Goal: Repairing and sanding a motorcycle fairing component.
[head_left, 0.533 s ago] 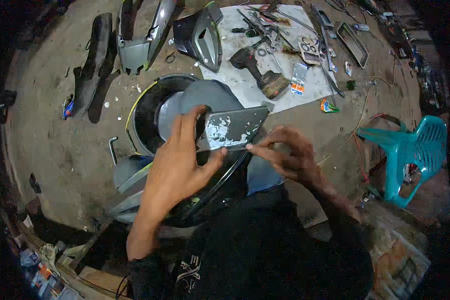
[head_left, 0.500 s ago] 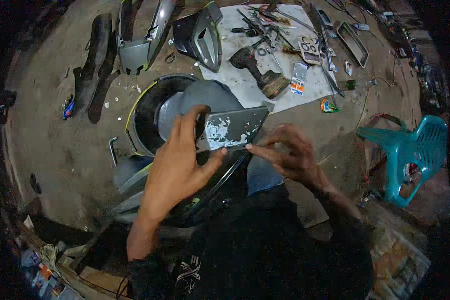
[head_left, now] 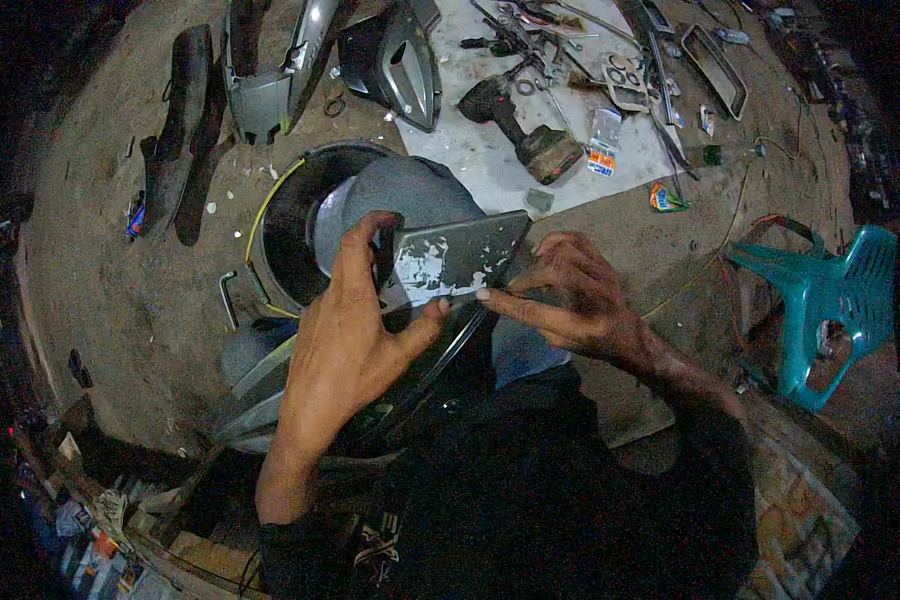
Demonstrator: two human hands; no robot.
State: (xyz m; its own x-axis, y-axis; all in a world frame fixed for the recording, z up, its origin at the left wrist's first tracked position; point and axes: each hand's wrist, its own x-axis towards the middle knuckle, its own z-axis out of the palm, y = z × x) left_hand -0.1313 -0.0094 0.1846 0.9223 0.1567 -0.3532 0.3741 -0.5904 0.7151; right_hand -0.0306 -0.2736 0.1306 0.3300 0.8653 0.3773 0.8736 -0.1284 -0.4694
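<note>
A dark grey plastic motorcycle fairing panel (head_left: 482, 245) is held up in front of me. Its face carries a torn, flaking pale sticker (head_left: 420, 268). My left hand (head_left: 335, 340) is closed around the panel's left end, fingers at the upper edge and thumb along the lower one. At the lower right edge, the thumb tip of my right hand (head_left: 585, 300) touches the panel, close to my left thumb. The other right fingers are curled beside the panel's right end; their tips are partly hidden. Under the panel lies a rounded grey piece (head_left: 410, 190) over a black round tub (head_left: 280, 230).
Further fairing pieces (head_left: 395, 70) lie at the far side. A cordless drill (head_left: 520, 135) and several hand tools rest on a white sheet (head_left: 440, 150). To the right stands a teal plastic chair (head_left: 815, 300). An L-shaped metal key (head_left: 227, 300) lies left of the tub.
The panel and both hands have shifted slightly left in view. My right fingers have curled closer to the panel's right end. The left hand keeps the same hold.
</note>
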